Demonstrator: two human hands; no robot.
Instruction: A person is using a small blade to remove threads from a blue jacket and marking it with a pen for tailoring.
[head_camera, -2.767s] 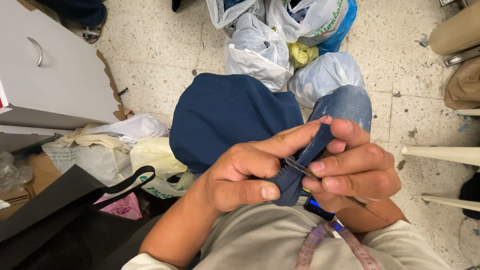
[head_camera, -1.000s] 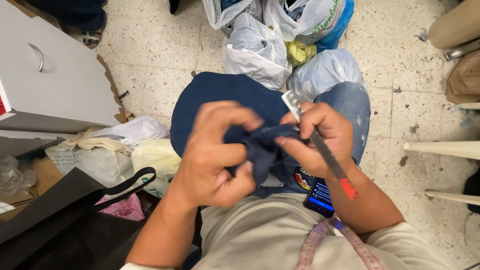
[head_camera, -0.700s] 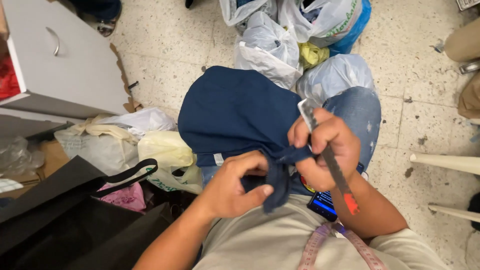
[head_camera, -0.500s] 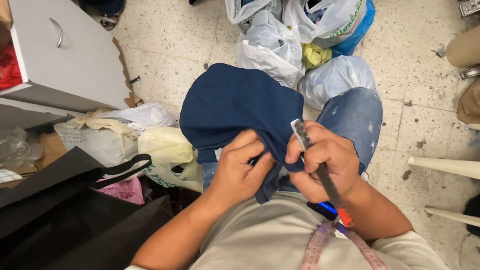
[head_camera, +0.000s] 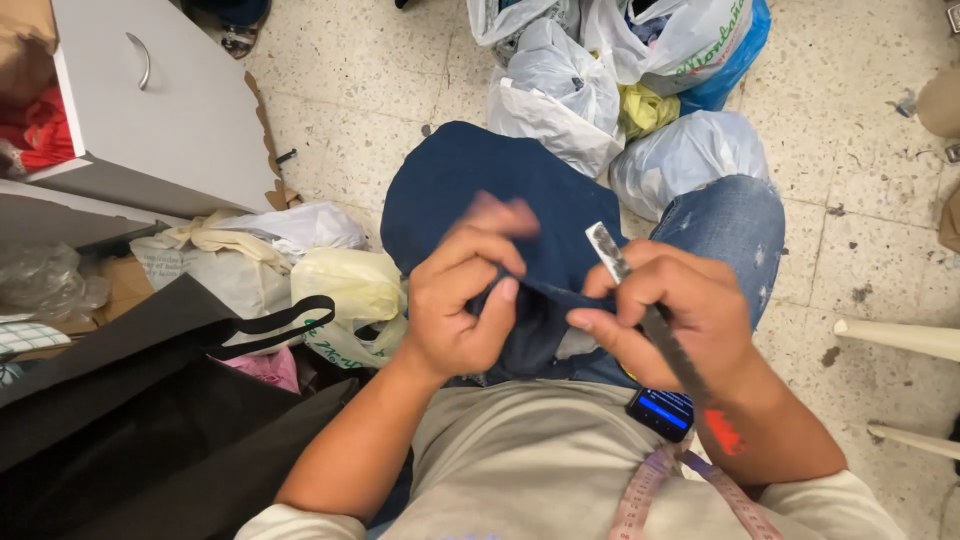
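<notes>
While the person sits with the dark blue cloth (head_camera: 480, 195) draped over one knee, both hands work a fold of it just above the lap; the left hand (head_camera: 462, 300) is clenched on that fold, thumb and fingers pinching it, probably so the edge stays taut between the two hands; the right hand (head_camera: 672, 318) grasps a thin metal tool (head_camera: 640, 305) with a red-tipped handle, its flat end sticking up past the knuckles, while the forefinger and thumb of the same hand also nip the cloth edge, so the tool is kept ready without letting go of the cloth; a phone (head_camera: 662, 412) with a lit screen lies on the lap under the right wrist, and a pink measuring tape (head_camera: 650, 490) hangs down the beige shirt; plastic bags (head_camera: 600, 90) sit on the tiled floor (head_camera: 860, 220) beyond the knee, more bags and a black bag (head_camera: 120, 400) lie to the left, beside a grey cabinet door (head_camera: 170, 110).
</notes>
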